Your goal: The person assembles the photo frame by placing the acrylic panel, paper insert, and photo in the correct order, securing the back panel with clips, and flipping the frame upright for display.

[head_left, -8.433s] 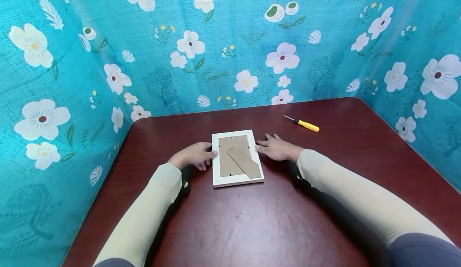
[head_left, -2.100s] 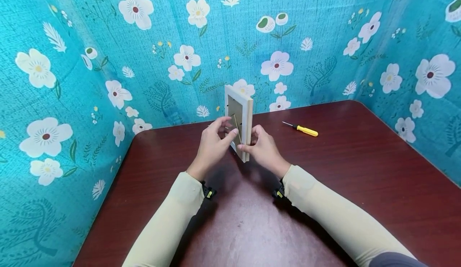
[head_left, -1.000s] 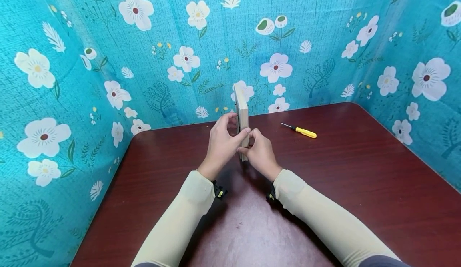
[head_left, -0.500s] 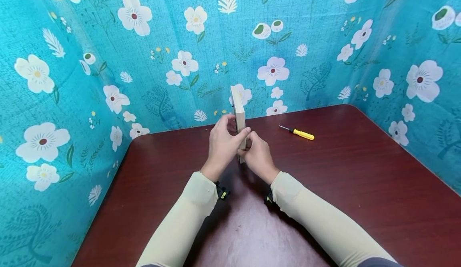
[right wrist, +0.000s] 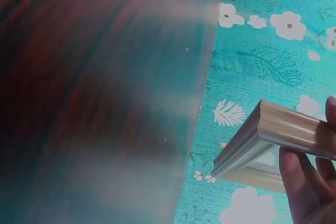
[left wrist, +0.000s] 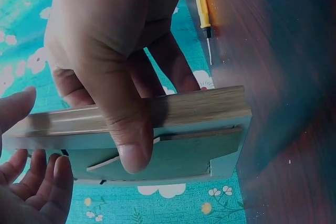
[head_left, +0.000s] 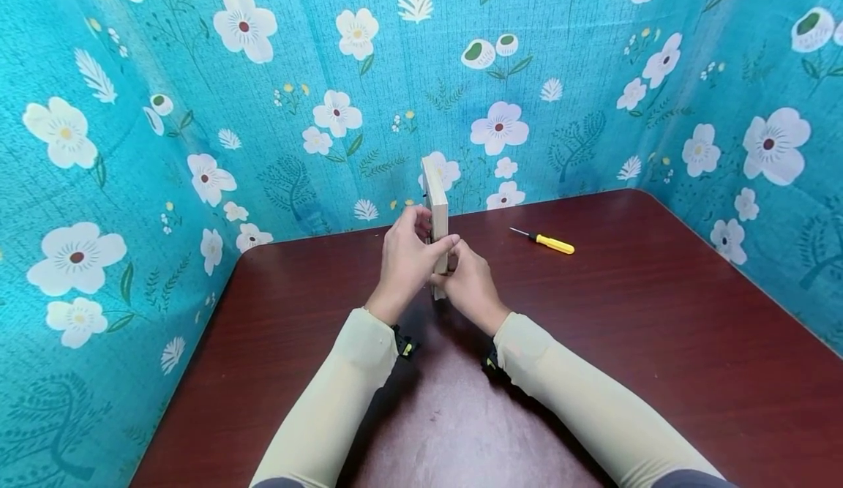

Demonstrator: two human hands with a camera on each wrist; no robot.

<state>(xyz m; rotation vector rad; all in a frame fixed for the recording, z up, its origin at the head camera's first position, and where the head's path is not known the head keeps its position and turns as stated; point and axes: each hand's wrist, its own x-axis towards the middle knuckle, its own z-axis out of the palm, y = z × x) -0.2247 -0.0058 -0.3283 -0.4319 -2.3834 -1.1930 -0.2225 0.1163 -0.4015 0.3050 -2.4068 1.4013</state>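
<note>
A picture frame (head_left: pixel 439 217) with a pale wooden edge stands upright, nearly edge-on to the head view. Its brown backing board (left wrist: pixel 178 156) with the stand flap and small dark tabs shows in the left wrist view. My right hand (head_left: pixel 470 283) grips the near edge low down, thumb across the back and fingers on the front side. My left hand (head_left: pixel 408 257) is higher up, thumb against the edge and curled fingers at the back by a dark tab. The exact fingertip contact is hard to see. In the right wrist view, part of the frame's front (right wrist: pixel 262 145) appears.
A screwdriver (head_left: pixel 553 244) with a yellow handle lies on the dark red table (head_left: pixel 626 290), to the right and beyond the hands. A blue flowered cloth (head_left: pixel 316 49) hangs behind the table and along its sides.
The frame lay back-up on the table between both hands; then it was raised upright and turned edge-on. My left thumb moved onto its edge. The last half second shows hardly any movement.
</note>
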